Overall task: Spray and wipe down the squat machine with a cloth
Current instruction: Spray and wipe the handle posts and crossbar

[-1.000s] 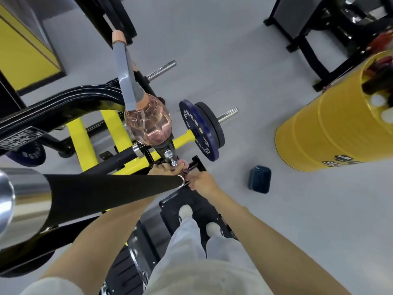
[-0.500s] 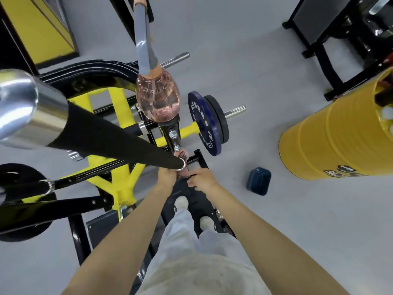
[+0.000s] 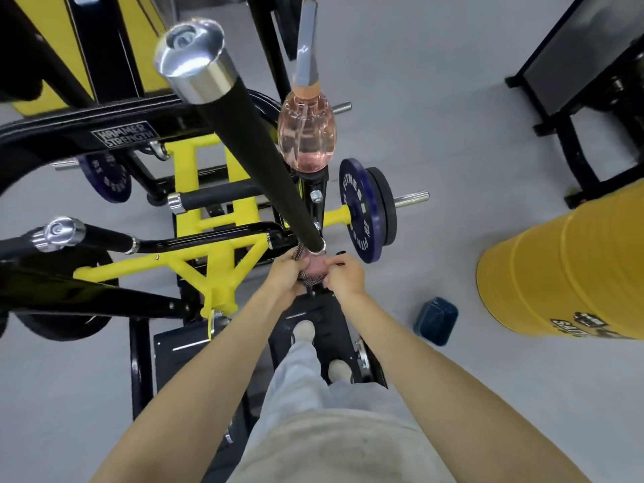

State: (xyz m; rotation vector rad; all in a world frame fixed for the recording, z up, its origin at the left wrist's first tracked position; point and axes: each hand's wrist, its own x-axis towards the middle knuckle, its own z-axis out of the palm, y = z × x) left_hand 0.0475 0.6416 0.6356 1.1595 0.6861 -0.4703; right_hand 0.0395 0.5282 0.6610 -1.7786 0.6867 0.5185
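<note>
Gripping the cloth point(image 3: 311, 279) between them, the left hand point(image 3: 286, 277) and right hand point(image 3: 345, 276) meet at frame centre, fingers curled on the fabric, at the lower end of the black handle point(image 3: 254, 151); its long axis runs from the hands toward the upper left, ending in a chrome cap point(image 3: 190, 54); the next stroke probably follows that axis; the left hand lies nearer; the spray bottle point(image 3: 306, 134) stands above the hands, just right of the handle.

Crowded left, open right
Handle bar point(image 3: 244, 144) and yellow frame point(image 3: 216, 259) block the left; floor point(image 3: 446, 127) lies free before the yellow drum point(image 3: 564, 273).
</note>
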